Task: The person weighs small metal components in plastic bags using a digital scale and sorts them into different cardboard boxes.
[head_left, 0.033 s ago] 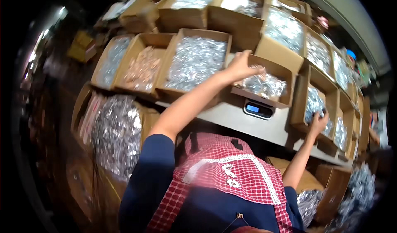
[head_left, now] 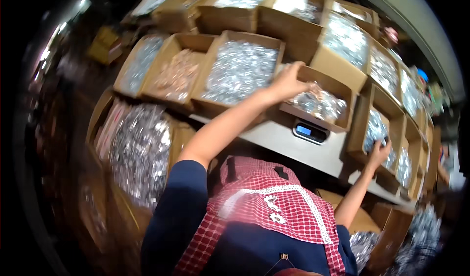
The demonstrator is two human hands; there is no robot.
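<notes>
My left hand (head_left: 288, 84) is over the left edge of a small open cardboard box (head_left: 313, 120), its fingers curled around that wall. Part of its grip is hidden. Several clear, shiny plastic packets (head_left: 320, 101) lie in this box, close to my fingertips. Under the box is a small digital scale (head_left: 310, 131) with a lit display. At the right, my right hand (head_left: 379, 153) reaches into a cardboard bin (head_left: 358, 138) of silvery packets (head_left: 374, 127). Its fingers are closed at the packets, and a small one seems pinched there.
Open boxes of silvery packets (head_left: 240, 70) and copper-coloured packets (head_left: 177, 73) stand along the light table (head_left: 274, 140). A large clear bag of shiny pieces (head_left: 139, 151) sits in a box at my left. More bagged pieces (head_left: 364, 246) are low at the right. Another person (head_left: 453, 166) shows at the far right.
The whole view has shifted slightly, so the boxes appear a little farther right. My left hand stays at the small box. My right hand stays in the bin, its fingers slightly changed.
</notes>
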